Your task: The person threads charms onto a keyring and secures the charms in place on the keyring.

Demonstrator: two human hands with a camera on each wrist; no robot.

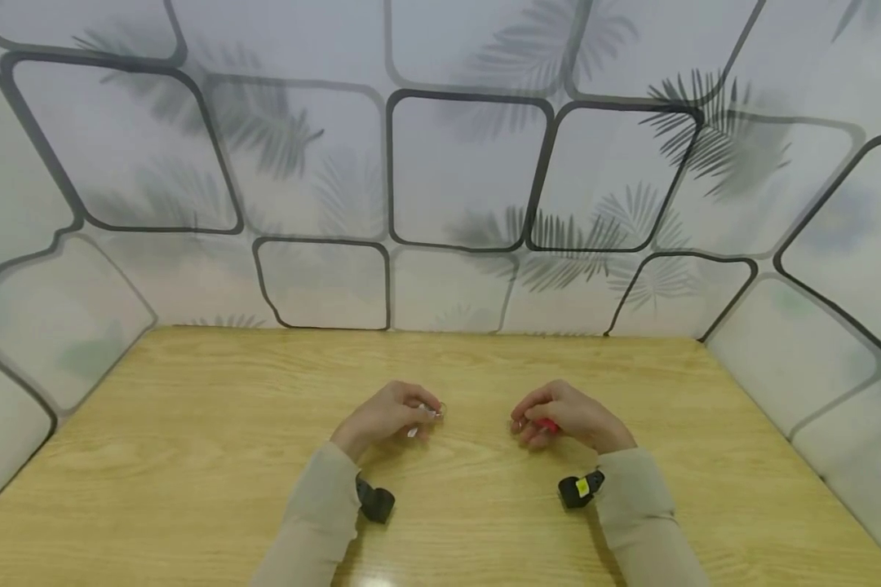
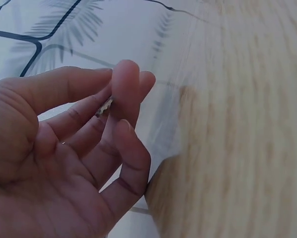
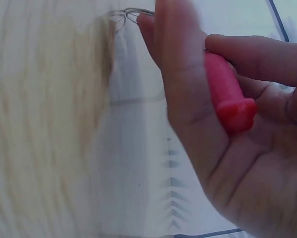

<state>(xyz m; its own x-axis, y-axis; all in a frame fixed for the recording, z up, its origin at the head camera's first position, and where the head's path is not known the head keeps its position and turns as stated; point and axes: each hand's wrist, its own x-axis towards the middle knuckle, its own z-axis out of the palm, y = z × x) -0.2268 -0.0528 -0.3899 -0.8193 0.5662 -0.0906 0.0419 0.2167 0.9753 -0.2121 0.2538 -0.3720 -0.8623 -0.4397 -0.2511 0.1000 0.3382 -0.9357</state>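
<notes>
In the head view my left hand pinches a small silvery key between thumb and fingers, with a thin metal ring sticking out at the fingertips. Only a jagged metal edge of the key shows in the left wrist view. Across a gap, my right hand holds a pinkish-red keychain charm. Seen from the right wrist, the charm is a smooth cylinder with a lobed, flared end, partly hidden by the fingers. Thin wire rings stick out past those fingertips.
Both hands are over a light wood-grain table. Behind it and at both sides stands a pale patterned cloth wall with dark outlines and leaf prints. Black wrist cameras sit at both sleeves.
</notes>
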